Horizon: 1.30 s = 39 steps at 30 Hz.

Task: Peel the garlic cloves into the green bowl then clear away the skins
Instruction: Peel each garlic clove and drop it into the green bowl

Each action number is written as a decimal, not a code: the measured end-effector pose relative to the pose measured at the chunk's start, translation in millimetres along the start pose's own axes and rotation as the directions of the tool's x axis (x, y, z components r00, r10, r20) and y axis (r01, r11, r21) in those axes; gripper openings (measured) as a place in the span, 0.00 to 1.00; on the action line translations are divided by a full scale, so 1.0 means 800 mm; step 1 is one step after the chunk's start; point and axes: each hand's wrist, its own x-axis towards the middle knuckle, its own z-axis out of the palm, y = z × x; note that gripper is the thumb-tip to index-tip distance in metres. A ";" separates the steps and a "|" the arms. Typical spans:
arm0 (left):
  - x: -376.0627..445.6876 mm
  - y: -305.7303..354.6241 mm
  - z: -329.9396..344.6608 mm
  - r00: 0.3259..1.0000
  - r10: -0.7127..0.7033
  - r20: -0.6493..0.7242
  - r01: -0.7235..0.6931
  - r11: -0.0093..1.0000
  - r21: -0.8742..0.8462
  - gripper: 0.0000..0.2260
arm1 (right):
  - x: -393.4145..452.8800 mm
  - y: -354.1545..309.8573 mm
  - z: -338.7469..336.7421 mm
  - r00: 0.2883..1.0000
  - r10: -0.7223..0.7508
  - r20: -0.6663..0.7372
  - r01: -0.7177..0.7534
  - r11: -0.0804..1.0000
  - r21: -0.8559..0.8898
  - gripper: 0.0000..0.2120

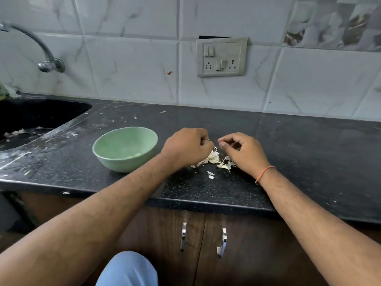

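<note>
The green bowl [107,141] stands on the black counter, left of my hands, with a few pale peeled cloves [135,155] at its bottom. A pile of papery garlic skins [216,159] lies between my hands. My left hand [186,148] is curled into a fist at the pile's left edge, and skins stick out from under its fingertips. My right hand [242,152] rests at the pile's right edge with loosely curled fingers. Its thumb and forefinger are close together and nothing shows between them. Two small skin flakes [210,174] lie nearer the counter's front edge.
A dark sink [31,118] with scraps in it is set into the counter at the left, under a wall tap [46,62]. A switch and socket plate [222,56] hangs on the tiled wall behind. Cabinet doors with metal handles [222,242] are below the counter edge.
</note>
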 end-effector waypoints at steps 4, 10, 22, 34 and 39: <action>0.006 -0.012 -0.006 0.999 0.041 0.004 -0.041 0.999 -0.023 0.09 | 0.004 -0.006 0.005 0.996 -0.051 0.075 0.052 0.998 -0.023 0.03; 0.009 -0.033 -0.006 0.995 0.073 0.063 -0.073 0.997 -0.009 0.06 | 0.002 -0.006 0.006 0.986 -0.082 0.144 0.091 0.994 -0.055 0.03; 0.015 -0.032 0.012 0.999 0.005 0.033 -0.004 1.000 -0.019 0.12 | 0.034 -0.008 0.002 0.918 0.008 0.397 0.036 0.994 -0.103 0.06; 0.062 -0.056 0.057 0.972 0.080 -0.219 -0.173 0.878 -0.447 0.08 | 0.076 0.020 0.005 0.943 0.005 0.333 -0.091 0.966 0.243 0.07; 0.063 -0.061 0.058 0.972 0.125 -0.201 -0.207 0.862 -0.462 0.06 | 0.081 0.023 0.001 0.945 0.081 0.317 -0.209 0.895 0.394 0.11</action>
